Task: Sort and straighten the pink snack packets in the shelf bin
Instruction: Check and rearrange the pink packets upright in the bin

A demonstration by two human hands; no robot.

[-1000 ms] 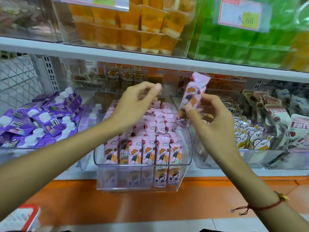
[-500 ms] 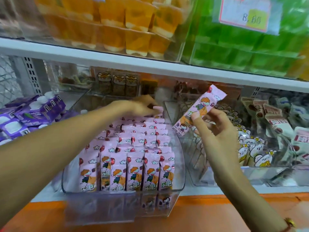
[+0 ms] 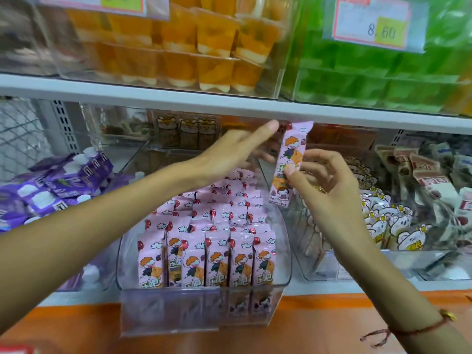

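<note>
Bright, even shop light; motion blur throughout, wide-angle bending at the edges

One pink packet (image 3: 290, 159) is pinched upright by the right hand (image 3: 324, 185) above the clear bin (image 3: 283, 251); the left hand (image 3: 229, 154) is extended beside it

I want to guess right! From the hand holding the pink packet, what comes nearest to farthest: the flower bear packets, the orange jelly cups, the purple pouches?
From the right hand:
1. Flower bear packets, just right, next bin.
2. Orange jelly cups, shelf above, left.
3. Purple pouches, far left.
</note>
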